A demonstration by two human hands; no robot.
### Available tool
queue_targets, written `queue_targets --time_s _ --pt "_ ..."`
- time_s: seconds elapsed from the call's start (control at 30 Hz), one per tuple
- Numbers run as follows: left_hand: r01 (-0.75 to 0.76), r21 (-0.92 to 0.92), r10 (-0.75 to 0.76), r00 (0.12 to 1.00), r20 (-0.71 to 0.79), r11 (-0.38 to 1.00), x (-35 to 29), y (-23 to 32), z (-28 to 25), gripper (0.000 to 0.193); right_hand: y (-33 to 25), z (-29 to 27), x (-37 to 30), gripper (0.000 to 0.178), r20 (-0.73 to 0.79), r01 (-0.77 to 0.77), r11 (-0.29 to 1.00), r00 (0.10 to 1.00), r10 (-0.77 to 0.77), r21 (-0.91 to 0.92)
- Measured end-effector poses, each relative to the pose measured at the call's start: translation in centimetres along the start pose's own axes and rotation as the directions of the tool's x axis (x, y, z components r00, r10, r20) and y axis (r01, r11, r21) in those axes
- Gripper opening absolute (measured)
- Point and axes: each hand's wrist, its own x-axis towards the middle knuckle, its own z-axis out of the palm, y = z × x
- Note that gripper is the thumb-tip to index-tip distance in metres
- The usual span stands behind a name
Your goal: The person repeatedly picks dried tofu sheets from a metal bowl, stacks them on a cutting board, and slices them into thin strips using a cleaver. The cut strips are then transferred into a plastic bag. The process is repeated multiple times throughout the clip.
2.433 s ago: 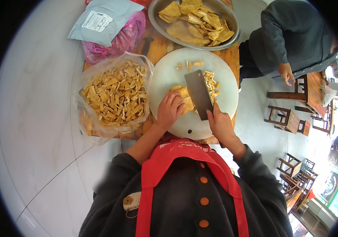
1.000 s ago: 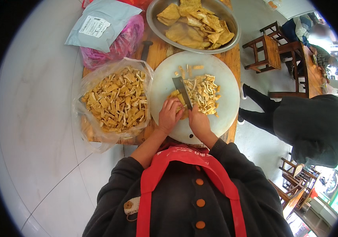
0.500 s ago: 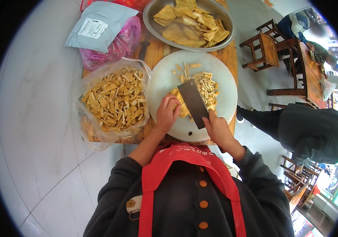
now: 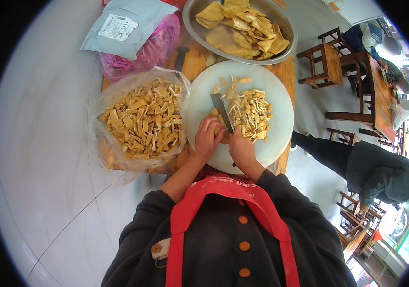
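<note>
My right hand grips the handle of a cleaver, whose blade stands upright on a round white cutting board. Left of the blade, my left hand presses down with curled fingers on a yellow piece of fried tofu, mostly hidden beneath it. Against the blade's right side spreads a heap of cut tofu strips, with a few loose strips farther back on the board. Beside the board on the left, an open clear plastic bag is full of similar cut strips.
Behind the board, a steel basin holds uncut fried tofu sheets. A grey parcel lies on a pink plastic bag at the far left of the wooden table. Stools, another table and people are off to the right.
The cleaver has turned from lying tilted over the heap to standing on edge by my left hand. My right hand has moved left. The cut strips now lie right of the blade.
</note>
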Motion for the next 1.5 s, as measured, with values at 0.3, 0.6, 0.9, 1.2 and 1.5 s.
queue_targets --time_s 0.3,0.6,0.9,1.2,1.5 --pt "0.054 -0.104 -0.058 0.998 -0.035 0.993 -0.1 1.0 -0.4 0.018 0.8 -4.6 -0.6 0.029 0.002 -0.15 0.962 0.988 0.154 0.227" --pt "-0.033 -0.023 0.033 0.999 -0.007 0.999 0.1 0.3 0.5 0.018 -0.5 -10.0 -4.2 0.032 0.179 -0.026 0.992 0.984 0.004 0.124" --pt "0.026 -0.037 -0.026 1.0 0.001 0.999 -0.3 -0.9 1.2 0.019 -0.5 -7.7 -2.5 0.024 0.189 -0.03 0.997 0.982 0.015 0.075" --pt "0.014 -0.032 -0.014 1.0 0.014 0.999 -0.9 -1.1 0.9 0.016 -0.3 0.1 0.4 0.024 -0.032 0.016 0.999 0.999 -0.015 0.036" --pt "0.054 -0.116 -0.056 0.998 -0.018 0.992 -0.4 0.6 0.0 0.017 0.7 -4.0 -0.7 0.025 -0.109 0.014 0.984 0.994 0.005 0.177"
